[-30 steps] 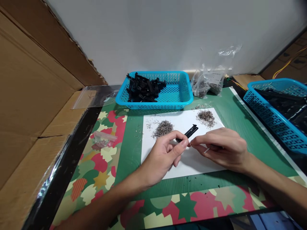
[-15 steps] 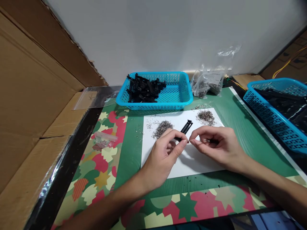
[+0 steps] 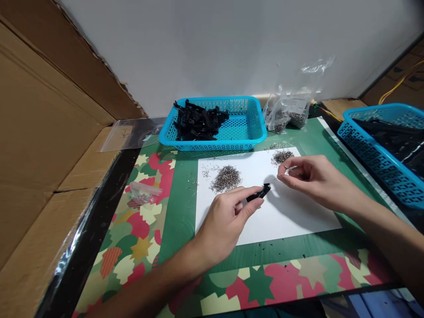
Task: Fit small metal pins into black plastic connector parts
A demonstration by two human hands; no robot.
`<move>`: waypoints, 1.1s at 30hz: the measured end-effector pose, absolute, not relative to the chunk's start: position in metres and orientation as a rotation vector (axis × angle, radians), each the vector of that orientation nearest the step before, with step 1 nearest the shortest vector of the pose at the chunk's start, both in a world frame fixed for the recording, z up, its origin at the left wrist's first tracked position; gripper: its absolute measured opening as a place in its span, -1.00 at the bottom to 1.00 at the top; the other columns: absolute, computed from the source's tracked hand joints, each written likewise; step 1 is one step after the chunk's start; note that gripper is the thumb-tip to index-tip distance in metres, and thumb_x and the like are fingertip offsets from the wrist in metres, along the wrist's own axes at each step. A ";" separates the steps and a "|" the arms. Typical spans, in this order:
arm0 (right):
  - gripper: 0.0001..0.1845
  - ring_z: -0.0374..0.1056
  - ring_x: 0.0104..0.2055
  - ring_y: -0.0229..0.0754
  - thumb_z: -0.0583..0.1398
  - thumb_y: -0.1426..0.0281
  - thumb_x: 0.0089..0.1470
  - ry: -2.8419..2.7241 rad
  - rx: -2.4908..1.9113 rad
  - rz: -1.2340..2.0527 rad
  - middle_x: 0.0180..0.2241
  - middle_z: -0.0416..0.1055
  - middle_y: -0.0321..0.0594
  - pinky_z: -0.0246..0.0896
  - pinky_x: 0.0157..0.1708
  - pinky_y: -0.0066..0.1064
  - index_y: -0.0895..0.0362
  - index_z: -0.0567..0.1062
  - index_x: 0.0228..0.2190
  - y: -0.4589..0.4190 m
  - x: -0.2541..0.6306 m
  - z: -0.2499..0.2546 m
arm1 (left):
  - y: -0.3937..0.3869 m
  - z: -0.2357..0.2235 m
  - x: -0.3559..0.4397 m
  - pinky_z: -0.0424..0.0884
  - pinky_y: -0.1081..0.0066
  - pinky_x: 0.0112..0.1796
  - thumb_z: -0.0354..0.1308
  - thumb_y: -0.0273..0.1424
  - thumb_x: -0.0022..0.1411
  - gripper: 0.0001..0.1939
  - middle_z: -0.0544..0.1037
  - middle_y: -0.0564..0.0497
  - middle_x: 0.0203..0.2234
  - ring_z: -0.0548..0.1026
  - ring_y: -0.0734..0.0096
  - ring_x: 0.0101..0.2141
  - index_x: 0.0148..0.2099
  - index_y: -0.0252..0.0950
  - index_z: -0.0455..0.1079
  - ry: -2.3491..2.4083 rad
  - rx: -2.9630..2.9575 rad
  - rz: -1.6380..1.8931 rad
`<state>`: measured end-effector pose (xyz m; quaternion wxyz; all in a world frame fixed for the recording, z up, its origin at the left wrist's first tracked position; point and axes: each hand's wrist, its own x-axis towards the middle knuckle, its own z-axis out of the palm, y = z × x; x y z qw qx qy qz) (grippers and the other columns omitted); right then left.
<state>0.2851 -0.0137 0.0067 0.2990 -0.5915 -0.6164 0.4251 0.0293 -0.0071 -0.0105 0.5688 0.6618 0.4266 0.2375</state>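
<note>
In the head view, the only one, the two hands are apart: the left hand (image 3: 227, 221) pinches a black part (image 3: 260, 192) between thumb and forefinger, while the right hand (image 3: 313, 181) hangs near the right pile (image 3: 282, 157), fingers curled. Something thin and pale shows among its fingers, but I cannot tell what it is or whether the fingertips grip anything. The part sits above the sheet (image 3: 258, 229), its far end jutting past the left fingertips, probably so that this end stays free to reach. The white paper likely lies there to make the small bent wires easy to see, and the left pile (image 3: 228, 177) and right pile seem set within short reach. Counted: two hands, one part held, one sheet, two piles, two baskets, the middle basket (image 3: 212, 145) and the right basket (image 3: 374, 154), and four clear bags: two upright bags (image 3: 297, 106) by the wall, one flat bag (image 3: 122, 137), one small bag (image 3: 144, 192). The wires and the basketed black pieces overlap too much to count.
</note>
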 end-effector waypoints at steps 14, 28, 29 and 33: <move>-0.77 0.08 -0.54 -0.29 0.25 0.26 0.25 -1.884 -1.643 1.020 -0.60 0.26 -0.37 -0.10 -0.56 -0.40 0.15 0.59 -0.34 -0.015 0.274 0.005 | -0.008 -0.011 0.031 0.30 0.36 -0.34 0.28 -0.17 0.47 -0.60 0.65 -0.05 -0.28 0.42 0.36 -0.39 0.24 -0.20 0.61 0.992 1.749 0.558; -0.82 0.09 -0.60 -0.27 0.23 0.31 0.19 -1.905 -1.752 0.772 -0.66 0.23 -0.38 -0.02 -0.55 -0.39 0.13 0.58 -0.37 -0.017 0.261 0.004 | -0.008 -0.012 0.030 0.32 0.35 -0.32 0.25 -0.17 0.49 -0.59 0.67 -0.03 -0.25 0.47 0.36 -0.36 0.28 -0.19 0.57 0.984 1.755 0.523; -0.83 0.10 -0.60 -0.26 0.23 0.32 0.19 -1.903 -1.757 0.750 -0.66 0.24 -0.38 -0.02 -0.55 -0.38 0.13 0.58 -0.37 -0.017 0.261 0.003 | -0.008 -0.012 0.030 0.32 0.35 -0.31 0.25 -0.17 0.49 -0.59 0.68 -0.04 -0.24 0.48 0.36 -0.35 0.28 -0.19 0.57 0.984 1.753 0.524; -0.83 0.13 -0.59 -0.26 0.25 0.31 0.16 -1.887 -1.765 0.683 -0.65 0.28 -0.35 0.01 -0.55 -0.38 0.12 0.58 -0.40 -0.020 0.259 0.001 | -0.009 -0.012 0.030 0.36 0.34 -0.29 0.25 -0.15 0.49 -0.56 0.72 -0.07 -0.17 0.53 0.33 -0.32 0.29 -0.20 0.57 0.981 1.736 0.517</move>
